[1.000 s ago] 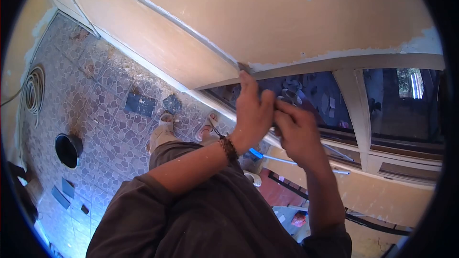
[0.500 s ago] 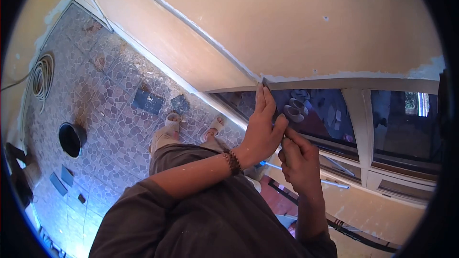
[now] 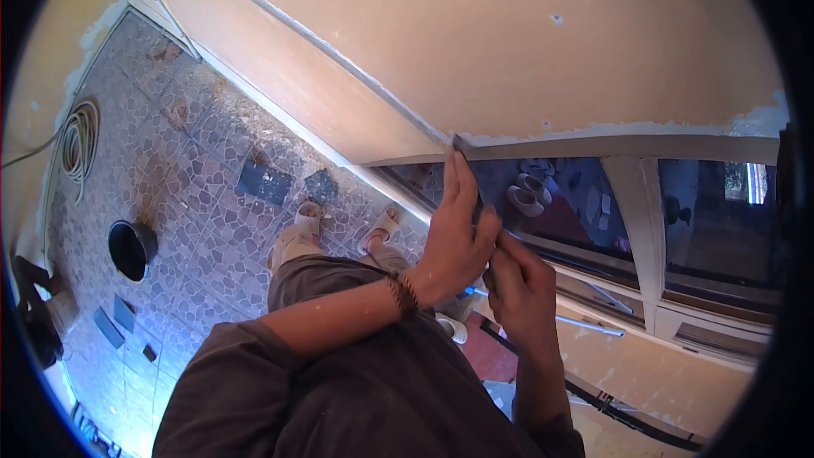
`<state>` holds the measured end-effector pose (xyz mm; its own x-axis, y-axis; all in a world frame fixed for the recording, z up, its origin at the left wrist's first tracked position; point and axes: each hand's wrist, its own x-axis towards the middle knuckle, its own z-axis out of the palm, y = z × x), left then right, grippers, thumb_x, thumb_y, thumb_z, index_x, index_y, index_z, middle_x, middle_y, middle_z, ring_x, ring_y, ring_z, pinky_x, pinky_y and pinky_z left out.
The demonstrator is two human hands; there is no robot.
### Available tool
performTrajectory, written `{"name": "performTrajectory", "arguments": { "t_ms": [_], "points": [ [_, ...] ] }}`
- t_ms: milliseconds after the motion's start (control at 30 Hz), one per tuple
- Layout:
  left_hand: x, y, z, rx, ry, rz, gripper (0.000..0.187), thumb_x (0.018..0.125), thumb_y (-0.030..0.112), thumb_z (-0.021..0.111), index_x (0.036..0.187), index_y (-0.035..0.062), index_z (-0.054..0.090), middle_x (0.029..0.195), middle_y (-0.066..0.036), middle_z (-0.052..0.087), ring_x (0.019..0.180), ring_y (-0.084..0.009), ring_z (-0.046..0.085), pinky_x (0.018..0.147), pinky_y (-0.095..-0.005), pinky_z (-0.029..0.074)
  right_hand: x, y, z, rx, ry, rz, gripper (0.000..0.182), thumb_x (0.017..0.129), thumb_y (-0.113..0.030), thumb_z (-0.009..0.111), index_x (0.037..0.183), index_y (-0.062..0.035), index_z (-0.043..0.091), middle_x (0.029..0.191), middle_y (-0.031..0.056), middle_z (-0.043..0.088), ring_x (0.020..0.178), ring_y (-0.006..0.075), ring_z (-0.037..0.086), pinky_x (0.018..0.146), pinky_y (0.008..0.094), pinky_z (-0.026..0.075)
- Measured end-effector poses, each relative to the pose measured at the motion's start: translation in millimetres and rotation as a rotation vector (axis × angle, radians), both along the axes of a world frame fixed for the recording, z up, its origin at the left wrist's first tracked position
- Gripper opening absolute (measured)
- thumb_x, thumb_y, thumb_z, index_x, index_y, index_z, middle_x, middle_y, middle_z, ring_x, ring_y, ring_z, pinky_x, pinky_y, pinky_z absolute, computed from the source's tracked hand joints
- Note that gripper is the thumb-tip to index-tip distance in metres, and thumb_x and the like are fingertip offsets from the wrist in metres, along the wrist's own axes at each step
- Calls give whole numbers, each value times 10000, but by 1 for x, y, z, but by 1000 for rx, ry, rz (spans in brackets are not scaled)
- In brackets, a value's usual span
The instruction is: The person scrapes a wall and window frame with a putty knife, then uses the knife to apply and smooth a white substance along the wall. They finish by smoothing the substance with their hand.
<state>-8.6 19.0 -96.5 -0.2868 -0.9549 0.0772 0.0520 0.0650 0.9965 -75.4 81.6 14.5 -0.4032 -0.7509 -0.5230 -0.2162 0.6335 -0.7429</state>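
A narrow scraper has its dark tip against the corner where the wall edge meets the window frame. Most of its length is hidden by my fingers. My right hand is closed round the handle end. Lying along the blade, my left hand presses it with two straight fingers near the tip, while its thumb meets my right hand. The pale orange wall has a rough white strip of bare plaster along its lower edge, just above the window frame.
Dark window panes lie beyond my hands, with shoes showing in the glass. On the patterned tile floor are a black bucket, a coiled hose, dark flat pieces and crumbled debris along the wall.
Both hands and the scraper have shifted slightly left, and more of the blade tip shows beyond my left fingers. The view has moved a little.
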Motion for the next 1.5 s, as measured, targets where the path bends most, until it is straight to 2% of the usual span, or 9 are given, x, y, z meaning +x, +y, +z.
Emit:
{"name": "performTrajectory", "arguments": {
  "t_ms": [233,333,433,1000,1200,1300,1367,1433,1500],
  "points": [
    [-6,9,-2,-15,14,-8,706,881,115,469,1410,-159,89,1462,-394,144,1384,-464,187,1105,-396,266,-12,-2,-9,13,8,16,341,948,-118,494,1261,-11,576,650,-25,497,539,20,399,483,201,326],
    [-5,-4,-14,31,12,103,698,880,107,469,1414,-153,103,1466,-384,153,1389,-454,180,1107,-391,262,-10,-2,-31,-13,-38,-20,334,950,-126,505,1254,-13,582,650,-25,506,541,21,406,485,202,328],
    [3,5,-17,-47,-55,25,686,873,94,471,1419,-139,128,1463,-381,170,1390,-442,195,1106,-389,265,-7,5,-29,-13,-51,-35,332,951,-139,523,1256,-22,584,649,-34,509,537,20,407,481,197,320],
    [-1,7,-31,-175,-150,14,756,824,59,514,1450,-81,114,1493,-345,131,1359,-452,264,1040,-396,372,-9,19,-49,-102,-212,-130,347,967,-103,485,1295,-3,539,651,-44,462,519,12,372,452,186,291],
    [5,-4,-29,-139,-189,20,777,809,61,527,1449,-86,112,1499,-344,100,1347,-460,288,1021,-407,394,-6,16,-77,-196,-231,-133,341,944,-159,508,1253,-25,564,652,-11,534,423,18,361,371,191,240],
    [1,2,-29,-211,-230,20,780,807,68,526,1448,-87,111,1493,-351,106,1327,-468,319,1009,-404,404,-21,22,-67,-183,-259,-107,339,946,-151,500,1254,-23,562,654,-14,529,428,19,365,373,195,245],
    [1,-5,-29,-231,-237,71,780,808,72,523,1449,-87,108,1489,-357,110,1320,-473,329,1010,-405,403,-24,13,-94,-310,4,119,342,949,-151,489,1257,-22,559,656,-13,530,429,20,364,375,193,249],
    [11,-19,-31,-149,-204,117,781,810,76,521,1450,-87,103,1486,-362,112,1321,-477,322,1021,-407,391,-24,12,-108,-336,14,145,345,950,-152,481,1260,-19,554,655,-12,528,429,21,365,376,193,254],
    [12,-16,-35,-232,-264,81,780,812,76,518,1451,-84,101,1483,-367,114,1346,-473,273,1037,-399,375,-14,4,-91,-266,-232,-16,350,950,-156,477,1263,-15,549,649,-11,521,429,24,367,377,194,259]
  ]
}}
